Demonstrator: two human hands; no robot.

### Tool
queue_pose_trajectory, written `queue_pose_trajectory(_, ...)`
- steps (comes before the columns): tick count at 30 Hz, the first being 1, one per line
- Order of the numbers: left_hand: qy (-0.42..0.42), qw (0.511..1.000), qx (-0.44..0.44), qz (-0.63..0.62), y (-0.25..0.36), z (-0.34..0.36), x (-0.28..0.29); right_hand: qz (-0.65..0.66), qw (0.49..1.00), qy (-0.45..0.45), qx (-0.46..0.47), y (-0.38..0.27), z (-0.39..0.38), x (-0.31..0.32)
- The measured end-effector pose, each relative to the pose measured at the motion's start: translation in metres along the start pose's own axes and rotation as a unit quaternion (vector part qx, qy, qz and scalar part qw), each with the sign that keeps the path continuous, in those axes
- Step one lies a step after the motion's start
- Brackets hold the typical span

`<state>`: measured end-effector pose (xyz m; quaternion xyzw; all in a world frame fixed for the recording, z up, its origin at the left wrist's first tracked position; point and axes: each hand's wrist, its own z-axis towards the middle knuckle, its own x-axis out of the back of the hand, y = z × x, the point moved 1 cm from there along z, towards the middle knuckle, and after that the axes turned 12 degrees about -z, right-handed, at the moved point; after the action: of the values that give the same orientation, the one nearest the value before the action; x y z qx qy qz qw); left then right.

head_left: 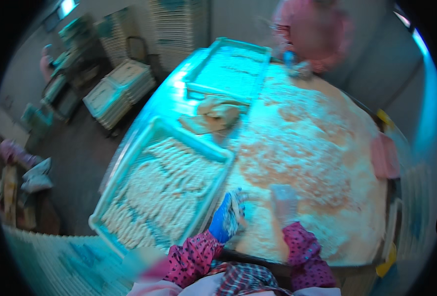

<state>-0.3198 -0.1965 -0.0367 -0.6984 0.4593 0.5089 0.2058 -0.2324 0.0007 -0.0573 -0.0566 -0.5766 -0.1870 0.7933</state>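
My left hand [226, 218], in a blue glove coated with white powder, is at the near corner of the powdered table, beside the right rim of a tray. Its fingers look stretched out and apart, with no object visible in them. Beyond my right sleeve [302, 241] is a pale, translucent, box-shaped thing [284, 199], smeared by motion. My right hand's fingers cannot be made out against it. Loose white crumbly material [302, 158] lies heaped ahead of both hands. The left tray [97, 212], pale green, holds rows of whitish, finger-like pieces.
A second filled tray [267, 54] stands at the table's far left, with a crumpled tan cloth [218, 113] between the trays. Across the table stands a person in pink [312, 34]. A pink container [385, 155] is at the right edge. Stacked trays [119, 91] stand on the floor leftward.
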Motion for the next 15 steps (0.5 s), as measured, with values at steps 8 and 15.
queue_pose_trajectory(8, 0.278, 0.719, -0.544, 0.332, 0.311, -0.03, 0.158, 0.016, 0.999, 0.032, 0.037, -0.015, 0.0, 0.019)
queue_pose_trajectory(15, 0.212, 0.862, -0.295, 0.354, 0.381, -0.036, 0.239, 0.008, 1.0, 0.022, 0.018, -0.02, 0.019, 0.023)
